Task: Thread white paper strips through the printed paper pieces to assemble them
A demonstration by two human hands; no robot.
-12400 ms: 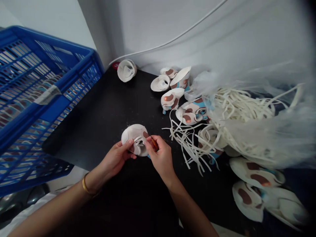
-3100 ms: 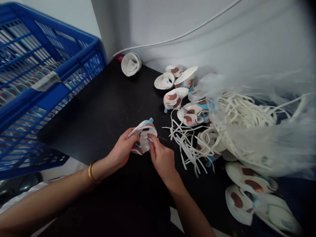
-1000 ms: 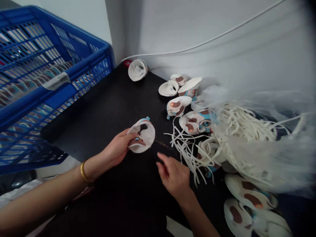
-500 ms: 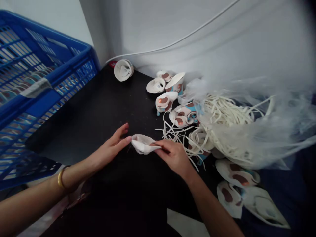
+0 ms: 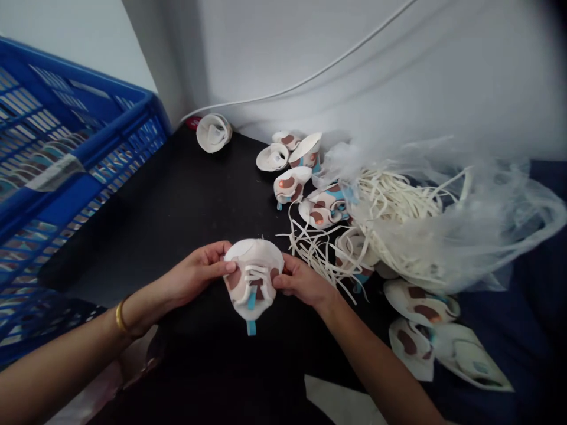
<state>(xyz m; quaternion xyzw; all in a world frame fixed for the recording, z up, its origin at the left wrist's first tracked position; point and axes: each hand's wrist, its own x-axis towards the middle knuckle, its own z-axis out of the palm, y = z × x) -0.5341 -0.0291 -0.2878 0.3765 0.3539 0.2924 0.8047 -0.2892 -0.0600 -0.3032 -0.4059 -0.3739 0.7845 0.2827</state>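
Observation:
Between my two hands is a small white shoe upper (image 5: 254, 254) with brown patches, white lacing across its middle and blue tabs toward me. My left hand (image 5: 206, 270) pinches its left edge, thumb on top. On the opposite edge, my right hand (image 5: 301, 280) grips it the same way, fingers underneath. The toe end points away from me and the upper's outer face is up. Just right of my right hand lie loose white laces (image 5: 319, 248), spread on the black table (image 5: 186, 200).
Several shoe uppers (image 5: 290, 183) lie near the wall, and more uppers (image 5: 420, 304) sit at the right. A clear plastic bag (image 5: 478, 248) holds a heap of white laces (image 5: 398, 200). A blue crate (image 5: 110, 136) with uppers inside stands left. One stack of uppers (image 5: 214, 133) occupies the far corner.
The upper has been turned from its open underside to its laced outer face. My left hand, spread beside it before, now grips its left edge. The view has shifted slightly.

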